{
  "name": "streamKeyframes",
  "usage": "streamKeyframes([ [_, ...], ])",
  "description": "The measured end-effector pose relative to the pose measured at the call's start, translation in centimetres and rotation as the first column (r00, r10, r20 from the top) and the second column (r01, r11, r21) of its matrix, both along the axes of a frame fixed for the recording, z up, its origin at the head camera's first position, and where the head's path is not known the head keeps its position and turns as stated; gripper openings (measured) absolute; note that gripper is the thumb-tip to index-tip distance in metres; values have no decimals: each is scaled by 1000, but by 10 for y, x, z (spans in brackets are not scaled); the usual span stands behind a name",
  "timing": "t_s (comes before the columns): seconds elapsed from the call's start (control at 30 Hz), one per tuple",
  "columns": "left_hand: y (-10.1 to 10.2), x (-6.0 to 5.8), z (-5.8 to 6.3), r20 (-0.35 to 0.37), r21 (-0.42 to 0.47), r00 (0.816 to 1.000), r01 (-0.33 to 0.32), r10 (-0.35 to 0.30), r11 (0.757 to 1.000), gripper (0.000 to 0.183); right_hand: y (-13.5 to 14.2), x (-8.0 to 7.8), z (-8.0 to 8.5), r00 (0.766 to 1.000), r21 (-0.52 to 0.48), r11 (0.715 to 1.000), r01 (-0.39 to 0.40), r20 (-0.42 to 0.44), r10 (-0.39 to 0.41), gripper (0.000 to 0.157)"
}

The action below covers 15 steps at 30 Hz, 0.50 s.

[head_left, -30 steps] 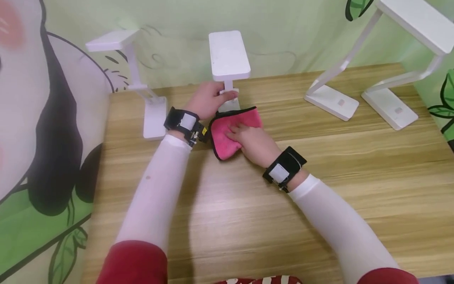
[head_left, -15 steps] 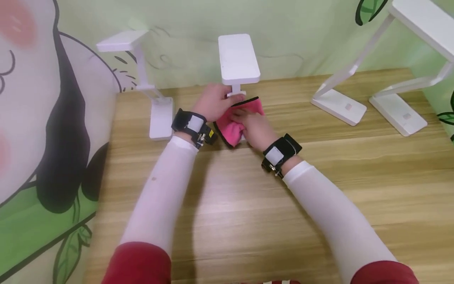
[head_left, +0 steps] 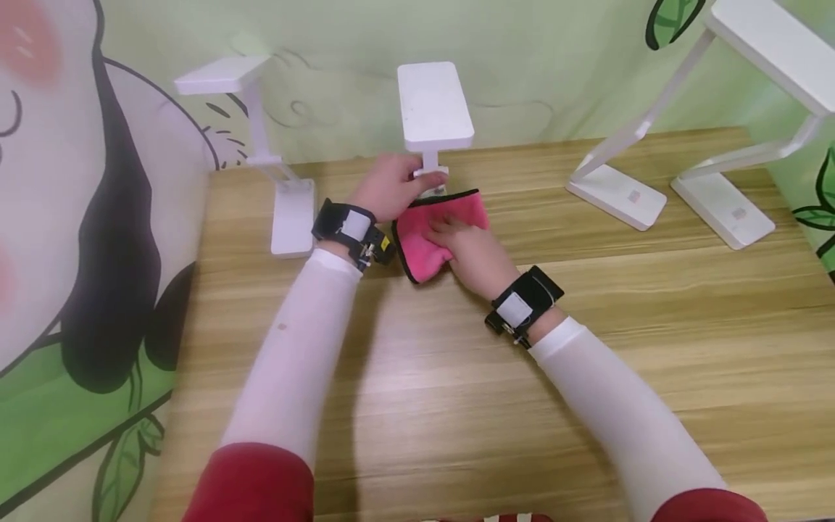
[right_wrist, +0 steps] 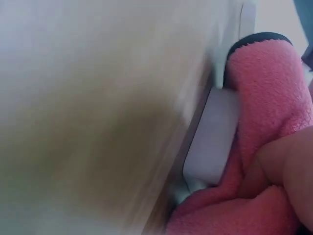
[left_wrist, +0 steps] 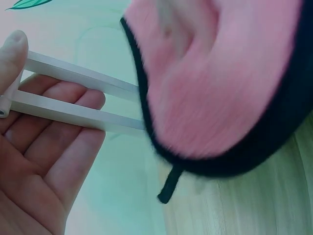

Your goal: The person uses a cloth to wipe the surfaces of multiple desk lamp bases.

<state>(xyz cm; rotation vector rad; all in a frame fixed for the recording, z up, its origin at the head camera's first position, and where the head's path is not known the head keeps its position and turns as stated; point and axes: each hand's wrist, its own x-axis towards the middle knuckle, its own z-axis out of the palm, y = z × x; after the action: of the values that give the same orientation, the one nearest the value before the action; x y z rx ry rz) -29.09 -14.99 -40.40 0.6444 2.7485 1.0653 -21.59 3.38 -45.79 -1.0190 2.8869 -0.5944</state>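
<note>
A white folding desk lamp [head_left: 435, 105] stands at the middle of the table's back. My left hand [head_left: 388, 187] grips its arm at the joint; in the left wrist view, the thumb and fingers [left_wrist: 58, 93] are around the two thin bars of the lamp arm [left_wrist: 78, 115]. A pink cloth [head_left: 417, 235] with black edging lies over the lamp's base. My right hand [head_left: 479, 254] holds the cloth against the base, bunching it near the thumb. In the right wrist view, a side of the white base [right_wrist: 212, 139] shows beside the pink cloth [right_wrist: 266, 83].
Another white lamp [head_left: 293, 217] stands at the left. Two more, a nearer-centre lamp [head_left: 616, 196] and a far-right lamp [head_left: 724, 210], stand unfolded at the right. The wooden table [head_left: 457, 406] meets a painted green wall [head_left: 326, 101] at the back.
My right hand with the cloth moved up toward the lamp's arm, then back down along the base. The cloth bunched up and spread again. My left hand kept its grip on the lamp arm.
</note>
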Motion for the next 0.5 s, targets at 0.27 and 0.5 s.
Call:
streamKeyframes([
  [0.27,1,0,0,-31,-41,1000,-6,4,999,45,19,27,-2,998,-14,999,-50,31,51,46],
  [0.5,1,2,0,-25,-18,1000,-17,17,1000,39,7,10,-8,999,-52,998,-33,-16,32,51],
])
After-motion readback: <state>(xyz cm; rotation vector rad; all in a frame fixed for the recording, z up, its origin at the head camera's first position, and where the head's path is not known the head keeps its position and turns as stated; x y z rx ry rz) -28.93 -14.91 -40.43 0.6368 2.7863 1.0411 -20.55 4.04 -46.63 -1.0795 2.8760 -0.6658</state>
